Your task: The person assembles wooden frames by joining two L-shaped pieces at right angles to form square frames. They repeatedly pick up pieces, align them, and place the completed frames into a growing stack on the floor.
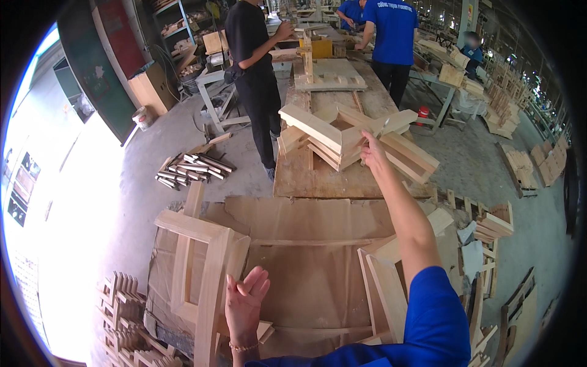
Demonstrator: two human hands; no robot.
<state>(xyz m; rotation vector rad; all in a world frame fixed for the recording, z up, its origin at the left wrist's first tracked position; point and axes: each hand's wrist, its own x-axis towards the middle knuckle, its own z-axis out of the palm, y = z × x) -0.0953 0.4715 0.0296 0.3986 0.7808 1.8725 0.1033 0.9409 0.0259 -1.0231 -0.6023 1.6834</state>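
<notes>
Pale wood fills both work surfaces: a pile of joined frames [330, 137] lies crosswise on the long table [293, 183], and two more pieces rest on the brown cardboard [312, 281] nearer the body. The right arm reaches far forward, and the right hand [369, 148] is at the near side of the pile, its fingers bent against the wood; whether they grip a frame or only touch it, I cannot tell. The left hand [247, 300] is lifted palm up beside the left frame [217, 269], its fingers loose and slightly curled, holding nothing; whether the thumb brushes the wood is unclear.

As for progress, the left frame looks already put together, its bars meeting at a slanted corner joint, and the pile seems equally well along, with corners closed where they show. The right frame [388, 287] is partly hidden by the arm and blue sleeve [434, 312], so its far joints cannot be checked. Judging by the pieces spread across both surfaces, handling of the frames seems unfinished; how many remain is unclear, since those in the pile overlap.
</notes>
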